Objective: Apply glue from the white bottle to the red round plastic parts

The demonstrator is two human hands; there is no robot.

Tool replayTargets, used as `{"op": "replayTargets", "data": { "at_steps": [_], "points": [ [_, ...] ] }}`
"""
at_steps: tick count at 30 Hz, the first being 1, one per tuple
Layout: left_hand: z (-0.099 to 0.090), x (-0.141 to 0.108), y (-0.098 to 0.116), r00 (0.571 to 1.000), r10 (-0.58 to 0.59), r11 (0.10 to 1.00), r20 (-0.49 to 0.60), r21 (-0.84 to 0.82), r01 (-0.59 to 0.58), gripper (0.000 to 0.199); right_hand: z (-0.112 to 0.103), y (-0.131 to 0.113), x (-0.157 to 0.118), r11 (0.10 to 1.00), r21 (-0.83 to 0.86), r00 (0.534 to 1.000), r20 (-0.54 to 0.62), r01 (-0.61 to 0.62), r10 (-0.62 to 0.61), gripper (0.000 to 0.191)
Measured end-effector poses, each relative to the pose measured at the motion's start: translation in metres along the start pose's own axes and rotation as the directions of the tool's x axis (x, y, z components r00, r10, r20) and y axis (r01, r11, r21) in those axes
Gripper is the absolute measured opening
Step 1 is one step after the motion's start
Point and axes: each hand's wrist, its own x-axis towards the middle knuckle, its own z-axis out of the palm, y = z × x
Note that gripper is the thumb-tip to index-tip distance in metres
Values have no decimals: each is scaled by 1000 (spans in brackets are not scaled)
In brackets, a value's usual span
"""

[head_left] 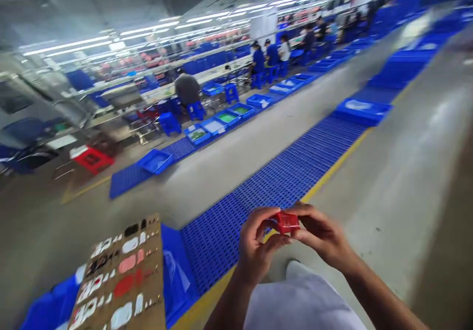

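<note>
Workpiece (pixel 288 222), red | between left hand (pixel 256 245) and right hand (pixel 325 232), neither nearer | long axis: indeterminate | 2 hands: gripping it from opposite sides

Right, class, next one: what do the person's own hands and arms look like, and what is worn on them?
The left hand and right hand are ungloved, with no rings or watch visible. The forearms are bare to the picture's edge; no sleeves show.
</note>
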Motion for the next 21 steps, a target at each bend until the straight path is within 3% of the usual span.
{"op": "replayTargets", "data": {
  "at_steps": [5,11,17,21],
  "points": [
    [-66,38,-24,947,-103,994,-303,-76,84,39,36,75,81,993,-83,975,213,82,-63,29],
    [-125,139,-50,901,-99,981,-423,-196,16,42,59,140,208,969,-110,952,240,221,-190,30],
    [-179,258,-34,875,-79,942,-478,-323,-91,33,98,181,355,963,47,927,261,267,-270,35],
    [-225,316,-18,840,-16,938,-542,-300,-175,31,135,207,434,945,147,884,334,293,-326,30]
  ]
}}
